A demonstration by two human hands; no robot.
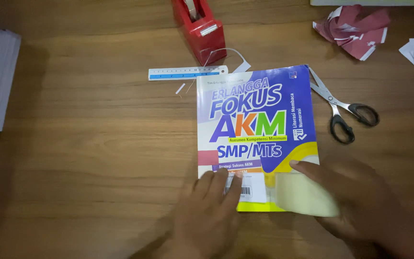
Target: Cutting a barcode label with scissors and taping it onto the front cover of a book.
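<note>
Book lies under flat, spread hands, left hand and right hand; scissors just beside.

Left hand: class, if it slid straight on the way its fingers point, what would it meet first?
The left hand points up the book, fingertips on the white barcode label. Going straight on, it would probably cross the pink sticker first; the ruler lies well beyond.
</note>
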